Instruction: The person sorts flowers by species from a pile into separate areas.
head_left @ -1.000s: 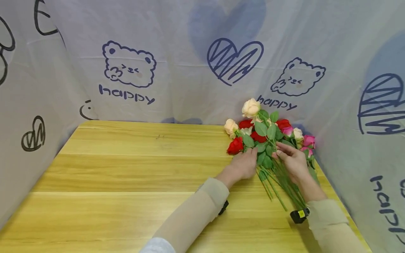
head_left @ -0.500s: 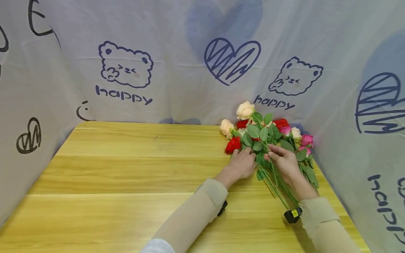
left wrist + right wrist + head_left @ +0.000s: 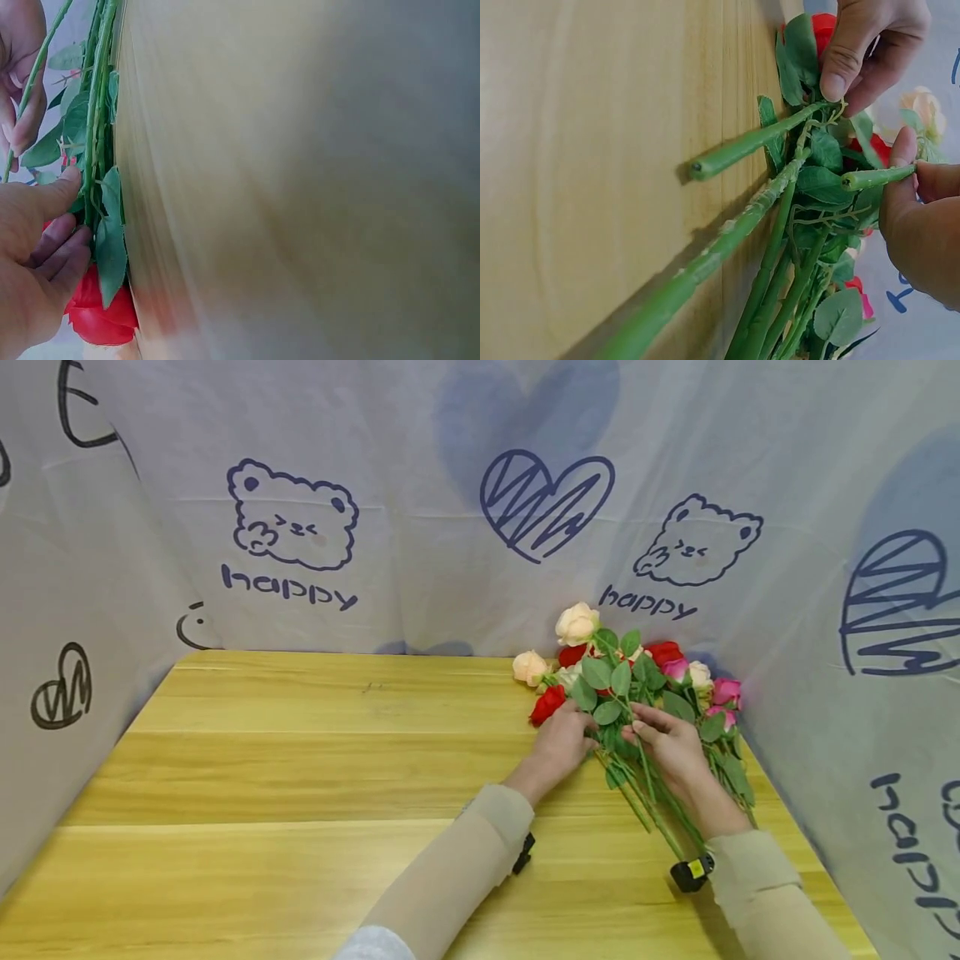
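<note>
Wooden table (image 3: 285,777); one flower stem (image 3: 870,179) in right grip (image 3: 673,750); other stems (image 3: 769,300) beneath

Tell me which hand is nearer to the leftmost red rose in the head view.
Left. The left hand is close beside the red rose, just below it in the head view; the right hand is farther off to the right, pinching a stem.

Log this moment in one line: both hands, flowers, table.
right hand: pinches a flower stem | left hand: at other stems beside a red rose, grip unclear | flowers: bunched on wood-grain table
</note>
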`<state>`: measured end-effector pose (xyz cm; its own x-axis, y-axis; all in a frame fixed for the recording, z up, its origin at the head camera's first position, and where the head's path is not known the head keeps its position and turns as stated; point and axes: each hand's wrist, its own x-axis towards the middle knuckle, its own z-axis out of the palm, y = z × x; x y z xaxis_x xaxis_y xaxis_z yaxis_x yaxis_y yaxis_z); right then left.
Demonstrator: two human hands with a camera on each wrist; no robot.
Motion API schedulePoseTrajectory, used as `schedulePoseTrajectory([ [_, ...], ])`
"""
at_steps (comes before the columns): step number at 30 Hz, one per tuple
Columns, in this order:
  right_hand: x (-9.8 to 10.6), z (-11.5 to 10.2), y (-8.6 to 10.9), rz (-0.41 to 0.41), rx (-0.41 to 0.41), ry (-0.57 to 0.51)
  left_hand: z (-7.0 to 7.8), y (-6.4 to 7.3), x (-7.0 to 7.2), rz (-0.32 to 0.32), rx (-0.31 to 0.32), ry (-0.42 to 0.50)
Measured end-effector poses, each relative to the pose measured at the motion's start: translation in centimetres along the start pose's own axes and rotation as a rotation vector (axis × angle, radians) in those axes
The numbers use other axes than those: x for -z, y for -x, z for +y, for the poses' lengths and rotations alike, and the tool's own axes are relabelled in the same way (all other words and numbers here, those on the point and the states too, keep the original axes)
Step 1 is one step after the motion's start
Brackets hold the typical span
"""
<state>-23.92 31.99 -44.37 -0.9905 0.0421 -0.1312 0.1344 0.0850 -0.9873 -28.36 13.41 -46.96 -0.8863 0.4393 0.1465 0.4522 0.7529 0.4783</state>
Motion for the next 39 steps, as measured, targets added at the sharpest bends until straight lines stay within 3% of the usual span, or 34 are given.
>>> schedulePoseTrajectory([
  [4, -0.4, -0.2, 0.0, -0.003, 0.006, -0.015, -0.4, 0.2, 0.3, 0.015, 0.009, 0.054],
  [7, -1.1, -0.5, 0.0, -0.009, 0.013, -0.046, -0.4, 0.6, 1.3, 0.059, 0.032, 0.16],
  [15, -4.8, -1.9, 0.1, 0.023, 0.024, -0.192, -1.1, 2.0, 5.6, 0.232, 0.098, 0.677],
  [19, -7.1, -2.3, 0.2, 0.02, 0.016, -0.25, -2.4, 2.7, 7.1, 0.217, 0.195, 0.913],
  [22, -9.0, -2.5, 0.5, 0.014, 0.008, -0.296, -3.6, 3.3, 8.0, 0.149, 0.234, 1.049],
  [24, -10.2, -2.6, 0.6, 0.012, 0.008, -0.333, -4.3, 3.8, 8.4, 0.102, 0.227, 1.119],
  [29, -13.5, -2.7, 0.8, -0.017, 0.018, -0.376, -6.3, 5.2, 9.4, 0.066, 0.187, 1.209],
  [32, -15.2, -2.5, 0.9, -0.04, 0.023, -0.392, -7.6, 6.0, 10.0, 0.096, 0.181, 1.207],
  [39, -18.2, -1.6, 1.0, -0.11, -0.001, -0.367, -10.3, 7.7, 10.9, 0.174, 0.234, 1.246],
])
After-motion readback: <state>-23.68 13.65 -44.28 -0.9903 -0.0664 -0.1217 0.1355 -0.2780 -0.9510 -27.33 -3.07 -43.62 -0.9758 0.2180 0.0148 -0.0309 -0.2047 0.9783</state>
